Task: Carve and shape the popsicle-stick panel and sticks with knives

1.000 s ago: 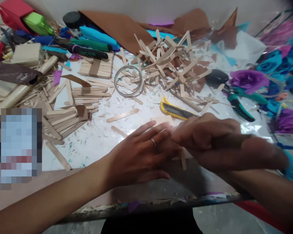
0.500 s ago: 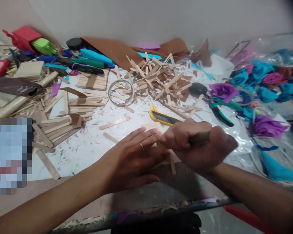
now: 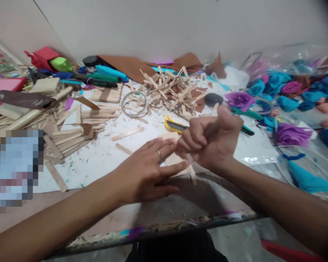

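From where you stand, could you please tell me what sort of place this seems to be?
Probably a home craft table. A heap of wooden sticks lies by the wall, paper flowers sit on the right, and a yellow cutter lies beyond the hands.

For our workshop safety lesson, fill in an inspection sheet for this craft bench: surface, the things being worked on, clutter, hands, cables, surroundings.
Surface: white table top, strewn with wood shavings.
Job's things: flat panel of joined sticks under the left hand; loose stick at its edge.
Clutter: pile of craft sticks, yellow utility knife, metal ring, green-handled pliers, paper roses.
Hands: left hand flat, pressing the panel; right hand fisted above it, contents hidden.
Cables: nothing seen.
Surroundings: plain wall behind.
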A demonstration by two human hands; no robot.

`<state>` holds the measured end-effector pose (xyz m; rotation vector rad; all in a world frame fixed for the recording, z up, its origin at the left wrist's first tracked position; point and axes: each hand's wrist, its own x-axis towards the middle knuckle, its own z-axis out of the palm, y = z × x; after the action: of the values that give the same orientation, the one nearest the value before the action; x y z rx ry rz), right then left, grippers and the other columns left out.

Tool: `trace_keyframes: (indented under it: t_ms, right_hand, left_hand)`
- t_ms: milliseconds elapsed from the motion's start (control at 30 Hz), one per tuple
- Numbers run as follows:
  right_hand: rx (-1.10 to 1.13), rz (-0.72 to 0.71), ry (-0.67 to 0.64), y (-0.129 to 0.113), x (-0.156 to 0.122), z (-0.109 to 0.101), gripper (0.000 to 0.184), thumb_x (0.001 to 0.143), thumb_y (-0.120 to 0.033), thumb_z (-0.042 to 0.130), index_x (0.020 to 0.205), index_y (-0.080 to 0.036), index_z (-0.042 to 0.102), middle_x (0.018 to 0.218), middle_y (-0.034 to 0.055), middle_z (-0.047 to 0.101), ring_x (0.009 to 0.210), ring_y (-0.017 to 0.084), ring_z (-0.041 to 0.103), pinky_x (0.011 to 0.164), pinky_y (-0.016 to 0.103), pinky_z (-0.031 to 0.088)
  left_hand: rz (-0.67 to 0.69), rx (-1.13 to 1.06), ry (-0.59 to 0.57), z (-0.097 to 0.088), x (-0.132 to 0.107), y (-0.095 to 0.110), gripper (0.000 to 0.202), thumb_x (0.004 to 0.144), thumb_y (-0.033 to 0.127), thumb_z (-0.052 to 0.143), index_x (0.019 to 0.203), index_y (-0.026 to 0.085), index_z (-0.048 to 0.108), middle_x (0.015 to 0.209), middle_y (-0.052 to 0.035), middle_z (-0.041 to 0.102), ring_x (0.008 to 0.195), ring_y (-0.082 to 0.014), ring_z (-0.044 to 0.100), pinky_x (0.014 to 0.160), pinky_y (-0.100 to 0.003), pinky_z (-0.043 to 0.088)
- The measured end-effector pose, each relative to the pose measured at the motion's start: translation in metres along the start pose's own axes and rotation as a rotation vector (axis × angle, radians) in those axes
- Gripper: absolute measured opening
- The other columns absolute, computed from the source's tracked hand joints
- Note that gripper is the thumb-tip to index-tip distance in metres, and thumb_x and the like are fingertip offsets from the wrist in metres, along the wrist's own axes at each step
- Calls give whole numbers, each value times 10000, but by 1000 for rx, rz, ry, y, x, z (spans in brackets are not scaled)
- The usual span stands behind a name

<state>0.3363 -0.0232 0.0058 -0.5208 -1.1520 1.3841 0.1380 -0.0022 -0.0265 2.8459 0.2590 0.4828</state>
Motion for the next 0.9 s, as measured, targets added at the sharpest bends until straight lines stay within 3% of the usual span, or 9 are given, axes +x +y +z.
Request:
trace_keyframes:
  t_ms: [133,200,300,333,400,433,567,900]
  right_hand:
    - [-2,-41,129,-8,1,7,766,946,-817,439,473,-232,296,373,-70,172,324,73,116,351,284,129]
    - [-65,-107,110,-25,0,11,769,954,-782,497,474,-222,281,390,-70,184,335,73,146,360,268,149]
    - [-187,-252,104,-48,1,8,753,926,-506,769,500,-183,238,469,-91,181,373,40,164,425,246,217]
    - [-163,-177,119,-50,2,5,743,953,-570,709,503,-192,255,455,-86,176,377,53,166,421,256,210]
    - [-26,-56,44,-46,5,-3,731,972,-741,514,504,-219,305,406,-74,188,350,68,123,375,274,158]
    - [2,-14,-3,-42,6,-7,724,978,-757,472,509,-223,330,396,-71,196,343,71,130,368,271,160]
    - [64,21,-122,-22,8,-14,724,956,-778,486,515,-222,343,386,-76,214,327,63,164,355,250,208]
    - [20,41,-123,-16,1,-6,696,994,-743,423,539,-225,323,413,-69,214,347,75,187,362,257,219]
  left_hand:
    - [-10,2,3,2,-3,1,550,995,506,661,1494,283,602,1580,-202,517,1479,-386,491,1213,-664,386]
    - [-13,2,24,4,-4,1,539,997,486,659,1493,283,598,1597,-212,500,1503,-391,468,1203,-662,399]
    - [6,4,45,6,-5,0,542,1004,495,642,1500,283,591,1600,-228,494,1529,-408,434,1192,-660,413]
    - [10,7,45,6,-4,0,549,1005,511,637,1502,283,591,1593,-231,501,1523,-416,440,1186,-663,417]
    - [7,15,33,5,-3,0,570,1003,552,633,1504,284,594,1580,-236,511,1502,-432,465,1176,-677,421]
    - [1,20,23,4,-3,0,588,999,575,631,1508,283,592,1579,-239,510,1498,-438,468,1176,-684,419]
    - [-10,16,-17,3,-4,0,646,990,616,626,1543,289,555,1631,-229,454,1541,-428,408,1207,-693,378]
    - [-22,-6,-17,3,-5,1,668,987,606,635,1539,238,557,1637,-215,448,1564,-394,386,1267,-658,322]
